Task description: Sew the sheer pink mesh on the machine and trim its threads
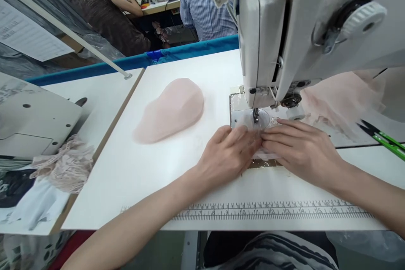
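Observation:
Both my hands are at the needle and presser foot (255, 114) of a white sewing machine (262, 38). My left hand (230, 152) is closed, its fingertips pinching a small piece of sheer pale pink fabric (267, 154) just in front of the foot. On the other side, my right hand (303, 152) presses its fingers together on the same piece. Most of that fabric is hidden beneath my fingers. Left of the machine, a rounded pink fabric piece (174, 112) lies flat on the white table (152, 185).
Sheer pink fabric (344, 97) is heaped right of the needle, beside green thread snips (384, 137). Another machine (34, 118) stands at left with bunched beige fabric (68, 164). A ruler strip (268, 211) runs along the front edge. Two people sit beyond the blue edging (196, 48).

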